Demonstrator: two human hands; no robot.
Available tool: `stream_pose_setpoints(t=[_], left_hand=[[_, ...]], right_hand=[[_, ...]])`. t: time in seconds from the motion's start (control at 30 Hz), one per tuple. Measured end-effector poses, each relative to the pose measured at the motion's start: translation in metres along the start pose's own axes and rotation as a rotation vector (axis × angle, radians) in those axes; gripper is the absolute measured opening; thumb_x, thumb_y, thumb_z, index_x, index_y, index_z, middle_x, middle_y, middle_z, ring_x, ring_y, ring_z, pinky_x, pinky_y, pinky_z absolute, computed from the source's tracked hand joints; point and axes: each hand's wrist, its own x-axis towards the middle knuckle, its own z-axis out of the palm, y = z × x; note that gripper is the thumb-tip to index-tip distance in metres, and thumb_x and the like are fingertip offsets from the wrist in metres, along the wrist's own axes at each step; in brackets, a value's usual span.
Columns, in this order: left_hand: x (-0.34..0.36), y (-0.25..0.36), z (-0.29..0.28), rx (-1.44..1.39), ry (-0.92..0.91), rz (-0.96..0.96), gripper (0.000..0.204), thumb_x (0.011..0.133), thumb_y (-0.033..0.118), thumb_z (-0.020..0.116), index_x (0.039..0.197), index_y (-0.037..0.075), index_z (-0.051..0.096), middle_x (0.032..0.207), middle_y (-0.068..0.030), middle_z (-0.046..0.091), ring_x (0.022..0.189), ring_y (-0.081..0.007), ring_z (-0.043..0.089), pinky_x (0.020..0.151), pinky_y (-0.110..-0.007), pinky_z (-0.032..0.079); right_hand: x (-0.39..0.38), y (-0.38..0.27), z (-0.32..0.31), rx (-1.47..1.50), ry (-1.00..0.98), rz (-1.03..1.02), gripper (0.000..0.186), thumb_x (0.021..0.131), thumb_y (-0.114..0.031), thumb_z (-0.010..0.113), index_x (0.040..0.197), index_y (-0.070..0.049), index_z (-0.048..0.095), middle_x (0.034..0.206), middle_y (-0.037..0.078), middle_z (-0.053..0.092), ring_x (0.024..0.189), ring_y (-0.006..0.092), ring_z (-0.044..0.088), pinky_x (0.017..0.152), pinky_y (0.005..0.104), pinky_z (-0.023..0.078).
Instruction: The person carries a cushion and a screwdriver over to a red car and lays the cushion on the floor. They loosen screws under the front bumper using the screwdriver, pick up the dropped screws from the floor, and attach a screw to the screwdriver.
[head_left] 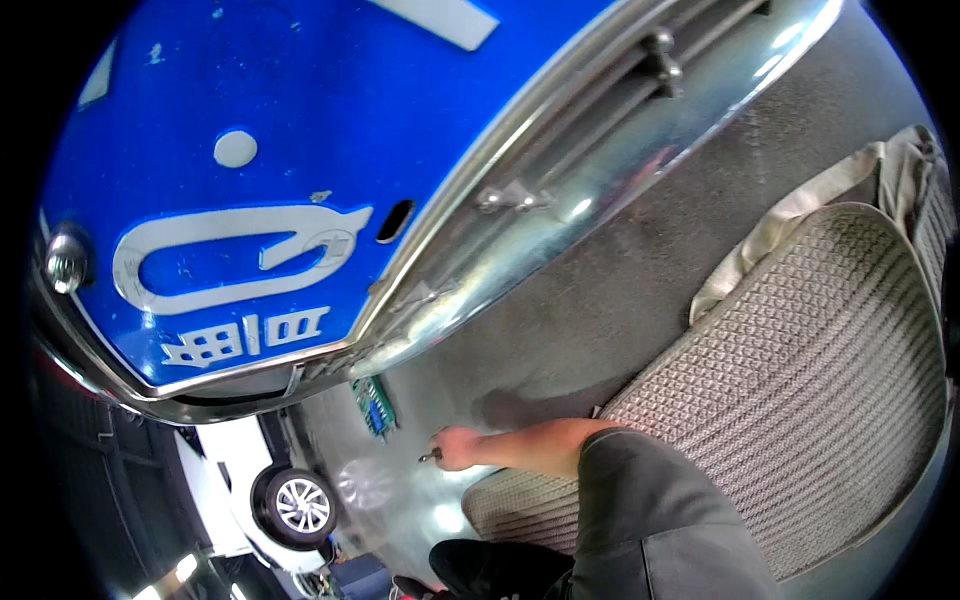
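My right hand (456, 449), at the end of a bare forearm and grey sleeve, is closed on a small, dark, metal-tipped tool (430, 456). Its kind is too small to make out. The hand is held over the grey floor, apart from the large blue licence plate (280, 130). That plate fills the upper left, close to the camera, in a shiny metal frame (440, 215). A chrome cap (68, 262) sits at one of its edges, and a dark slot (395, 222) opens at another. My left hand does not show.
A green and blue flat case or package (374, 408) lies on the floor beyond my hand. Woven beige padding (780, 370) spreads across the right, with crumpled light fabric (800, 215) behind. A white car's wheel (301, 505) stands at lower left. Dark shoes or clothing (495, 570) show at the bottom.
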Motion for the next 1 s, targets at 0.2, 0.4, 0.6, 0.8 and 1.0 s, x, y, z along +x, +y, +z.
stream_pose_setpoints(t=[0.2,0.4,0.6,0.8,1.0], left_hand=[[0.074,0.039,0.037,-0.238,-0.018,0.064,0.026,0.093,0.02,0.054,0.1,0.003,0.072,0.094,-0.0175,0.072,0.095,-0.0362,0.068,0.088,-0.045,0.052],[0.071,-0.039,0.128,-0.367,0.129,0.146,0.032,0.093,0.024,0.054,0.081,0.004,0.076,0.068,-0.0126,0.071,0.07,-0.0324,0.071,0.069,-0.043,0.056],[0.073,0.008,0.212,-0.469,-0.131,0.059,0.025,0.089,0.014,0.054,0.085,0.0,0.074,0.078,-0.0175,0.073,0.078,-0.03,0.074,0.074,-0.04,0.056],[0.085,-0.083,0.319,-0.592,-0.17,-0.101,0.027,0.087,0.018,0.055,0.076,0.001,0.072,0.073,-0.0213,0.071,0.074,-0.0338,0.073,0.071,-0.044,0.055],[0.15,0.041,0.339,-0.671,-0.087,0.11,0.018,0.089,0.012,0.061,0.094,-0.004,0.068,0.093,-0.0246,0.072,0.091,-0.0436,0.069,0.078,-0.047,0.054]], right_hand=[[-0.009,0.014,-0.011,-0.365,-0.184,0.141,0.029,0.085,-0.023,0.061,0.106,-0.009,0.076,0.108,0.017,0.073,0.105,0.0363,0.07,0.088,0.0467,0.058],[-0.005,-0.005,-0.007,-0.452,-0.133,-0.055,0.024,0.086,-0.025,0.063,0.101,-0.007,0.071,0.106,0.016,0.072,0.097,0.0371,0.07,0.083,0.0485,0.057],[-0.028,0.039,-0.053,-0.481,-0.044,-0.233,0.024,0.088,-0.03,0.066,0.096,-0.007,0.067,0.096,0.015,0.067,0.091,0.0371,0.068,0.079,0.0488,0.056],[-0.007,0.011,-0.036,-0.358,0.189,-0.285,0.015,0.086,-0.017,0.07,0.082,-0.006,0.06,0.078,0.012,0.062,0.069,0.0332,0.064,0.06,0.0439,0.052],[-0.013,0.014,-0.039,-0.491,0.122,-0.209,0.015,0.085,-0.016,0.072,0.081,-0.005,0.062,0.078,0.012,0.063,0.067,0.034,0.063,0.06,0.0432,0.052]])
